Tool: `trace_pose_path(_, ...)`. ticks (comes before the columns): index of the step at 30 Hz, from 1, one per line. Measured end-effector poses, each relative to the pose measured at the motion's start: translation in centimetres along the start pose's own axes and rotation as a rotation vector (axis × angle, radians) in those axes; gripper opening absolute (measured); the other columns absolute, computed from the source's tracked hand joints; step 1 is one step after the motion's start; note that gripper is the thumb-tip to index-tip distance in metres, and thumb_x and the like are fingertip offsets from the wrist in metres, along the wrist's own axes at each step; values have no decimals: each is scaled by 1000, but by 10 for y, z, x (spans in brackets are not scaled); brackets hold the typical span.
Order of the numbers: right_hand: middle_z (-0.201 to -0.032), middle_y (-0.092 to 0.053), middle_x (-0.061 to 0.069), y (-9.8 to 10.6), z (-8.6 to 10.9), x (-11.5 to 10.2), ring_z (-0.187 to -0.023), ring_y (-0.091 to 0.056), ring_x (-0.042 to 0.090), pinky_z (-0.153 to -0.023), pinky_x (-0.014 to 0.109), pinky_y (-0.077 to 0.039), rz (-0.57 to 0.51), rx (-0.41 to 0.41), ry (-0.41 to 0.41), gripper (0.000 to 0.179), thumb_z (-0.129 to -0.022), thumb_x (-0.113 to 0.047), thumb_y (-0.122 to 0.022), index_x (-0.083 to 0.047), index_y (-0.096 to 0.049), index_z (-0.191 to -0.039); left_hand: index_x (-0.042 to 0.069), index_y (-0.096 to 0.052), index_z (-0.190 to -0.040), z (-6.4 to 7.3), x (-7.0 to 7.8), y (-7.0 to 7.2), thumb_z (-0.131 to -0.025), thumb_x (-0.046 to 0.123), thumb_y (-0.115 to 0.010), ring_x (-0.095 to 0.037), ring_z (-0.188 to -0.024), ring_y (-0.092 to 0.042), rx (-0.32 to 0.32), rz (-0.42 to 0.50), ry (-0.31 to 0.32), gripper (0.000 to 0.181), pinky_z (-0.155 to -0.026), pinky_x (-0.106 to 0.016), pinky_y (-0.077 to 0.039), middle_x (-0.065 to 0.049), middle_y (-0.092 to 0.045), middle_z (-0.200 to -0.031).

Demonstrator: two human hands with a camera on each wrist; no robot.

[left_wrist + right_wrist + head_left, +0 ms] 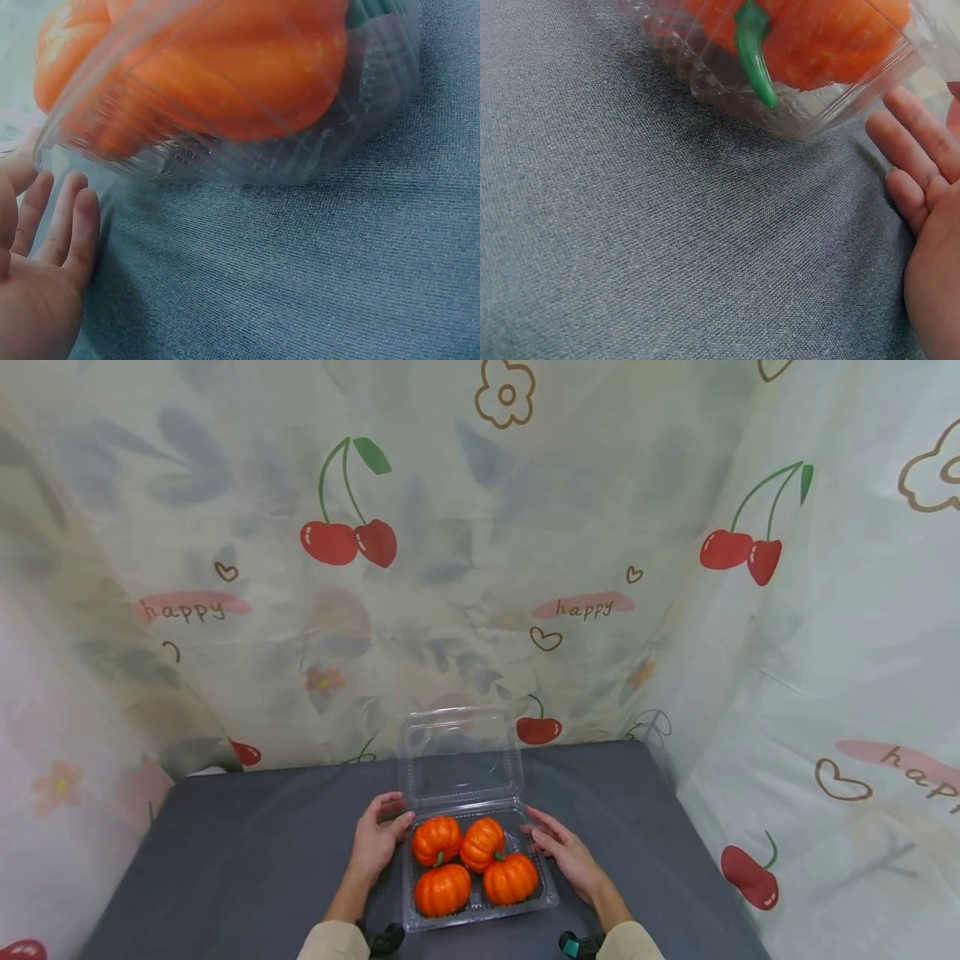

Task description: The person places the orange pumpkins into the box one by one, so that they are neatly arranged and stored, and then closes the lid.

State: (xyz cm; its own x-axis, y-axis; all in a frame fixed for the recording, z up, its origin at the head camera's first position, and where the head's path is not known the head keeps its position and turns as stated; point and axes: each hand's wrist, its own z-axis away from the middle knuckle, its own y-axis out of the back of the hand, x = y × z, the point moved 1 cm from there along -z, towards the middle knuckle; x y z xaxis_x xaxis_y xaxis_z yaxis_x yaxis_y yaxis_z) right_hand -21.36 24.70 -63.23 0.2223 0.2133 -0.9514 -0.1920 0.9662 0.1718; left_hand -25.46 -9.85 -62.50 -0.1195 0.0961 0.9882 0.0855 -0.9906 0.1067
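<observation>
A clear plastic clamshell box (480,925) stands on the dark cloth with its lid (461,760) raised at the back. Several small orange toy pumpkins (442,890) with green stems lie inside it. My left hand (377,837) is at the box's back left corner, thumb by the rim and other fingers loosely extended beside the wall. At the back right corner is my right hand (564,853), its fingers reaching toward the side wall. In the right wrist view, a green stem (754,56) shows through the plastic. Exact fingertip contact is hard to make out.
Dark grey cloth (247,860) covers the table on both sides of the box. Behind and to the right hangs a pale curtain (450,610) printed with cherries and hearts. Dark straps (384,938) sit on both wrists.
</observation>
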Motion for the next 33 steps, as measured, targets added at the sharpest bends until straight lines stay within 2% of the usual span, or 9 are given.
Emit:
trace_pose_path(7,-143,-63,12,-1,0,1,-104,-67,20,-91,30,-47,10,13,4,57,-102,-46,-56,-25,-46,-154,10,-60,-127,-3,-4,-1,-91,13,-77,-17,-88,-70,17,-36,7,40,-71,-27,-61,-22,-63,-131)
trace_pose_path(13,-144,-62,13,0,0,2,-106,-67,22,-91,30,-47,11,3,13,56,-103,-46,-55,-24,-45,-154,7,-61,-118,-3,-4,-1,-90,10,-77,-17,-82,-69,32,-31,3,32,-69,-26,-61,-22,-65,-126)
trace_pose_path(18,-143,-62,13,0,1,1,-105,-67,21,-91,30,-48,11,5,7,56,-103,-46,-55,-25,-45,-154,6,-61,-114,-3,-3,-1,-90,8,-77,-17,-88,-70,37,-24,-9,29,-68,-26,-60,-22,-66,-123)
trace_pose_path(22,-143,-62,13,0,0,2,-104,-67,21,-91,30,-48,11,5,4,57,-103,-47,-55,-25,-45,-154,7,-61,-113,-3,-2,-1,-90,6,-76,-18,-90,-70,28,-24,-12,27,-69,-24,-59,-21,-67,-123)
trace_pose_path(29,-144,-62,11,1,-1,1,-106,-67,20,-91,29,-48,8,-3,-11,57,-102,-48,-55,-26,-45,-154,7,-62,-111,-2,1,-1,-91,5,-75,-14,-81,-68,10,-39,-45,24,-67,-21,-55,-18,-70,-116)
trace_pose_path(33,-145,-62,10,1,0,1,-105,-67,19,-92,29,-47,-1,-8,-19,57,-103,-47,-55,-26,-45,-154,4,-61,-109,0,1,0,-90,1,-75,-11,-78,-68,-10,0,-49,24,-67,-21,-56,-17,-72,-108)
